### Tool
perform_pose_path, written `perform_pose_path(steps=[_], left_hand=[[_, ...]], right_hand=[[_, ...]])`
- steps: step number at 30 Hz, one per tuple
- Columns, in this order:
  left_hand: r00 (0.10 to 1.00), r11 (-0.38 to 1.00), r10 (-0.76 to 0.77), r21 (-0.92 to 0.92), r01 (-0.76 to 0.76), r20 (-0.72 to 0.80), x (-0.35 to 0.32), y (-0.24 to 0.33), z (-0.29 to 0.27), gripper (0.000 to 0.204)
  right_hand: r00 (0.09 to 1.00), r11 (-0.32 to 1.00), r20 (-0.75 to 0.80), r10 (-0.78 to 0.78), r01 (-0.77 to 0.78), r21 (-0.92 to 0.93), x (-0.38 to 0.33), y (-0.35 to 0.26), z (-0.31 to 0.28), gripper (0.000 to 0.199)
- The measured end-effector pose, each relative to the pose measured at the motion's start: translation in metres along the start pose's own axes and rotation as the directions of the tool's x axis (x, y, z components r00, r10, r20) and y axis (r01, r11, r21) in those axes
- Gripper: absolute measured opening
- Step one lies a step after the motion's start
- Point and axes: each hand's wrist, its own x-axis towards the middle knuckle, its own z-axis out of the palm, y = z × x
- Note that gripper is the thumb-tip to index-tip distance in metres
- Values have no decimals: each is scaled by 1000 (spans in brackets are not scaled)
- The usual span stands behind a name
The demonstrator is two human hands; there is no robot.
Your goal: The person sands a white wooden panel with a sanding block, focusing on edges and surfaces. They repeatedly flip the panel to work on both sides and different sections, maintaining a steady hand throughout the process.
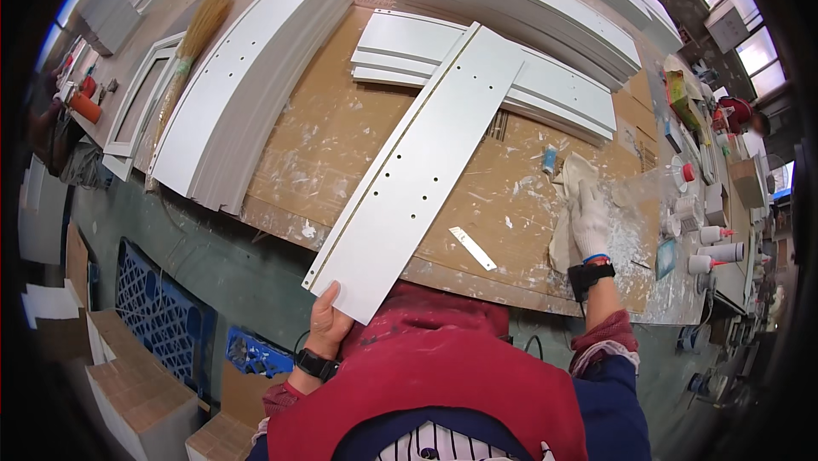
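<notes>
A long white panel (pixel 409 180) with drilled holes and a groove along one edge lies slantwise, its near end sticking out past the table edge. My bare left hand (pixel 328 318) is closed on that near corner, thumb on top and fingers hidden beneath. The panel's far end rests across a short stack of white panels (pixel 554 103). To the right, my right hand (pixel 590 218), in a white knitted glove, lies on a crumpled beige rag (pixel 562 235) with fingers stretched away from me. A small white strip (pixel 473 249) sits on the cardboard between the hands.
Tall stacks of white panels stand at the left (pixel 230 95) and far side (pixel 520 9). A straw brush (pixel 200 31) leans by the left stack. A small blue object (pixel 550 159) is near the rag. Squeeze bottles (pixel 720 252) stand at the right. Blue plastic pallets (pixel 162 316) are below left.
</notes>
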Motion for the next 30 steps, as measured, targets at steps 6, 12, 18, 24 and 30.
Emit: perform_pose_path(steps=[6,12,18,24,30], left_hand=[[1000,999,-3,41,4,-26,0,4,6,50],[995,998,24,66,-18,-97,3,10,9,51],[987,994,71,96,-57,-147,-3,12,-4,52],[989,990,72,129,-55,-129,-5,15,1,53],[984,978,113,191,-86,-139,-5,10,-2,52]], right_hand=[[930,945,-345,-124,217,244,33,-63,-59,44],[462,447,-84,-883,883,145,1,-211,-53,48],[658,650,20,-753,747,-138,57,-195,-31,69],[911,875,-65,-408,370,-311,192,-144,-19,65],[841,844,-219,-495,406,-350,184,-154,-8,64]])
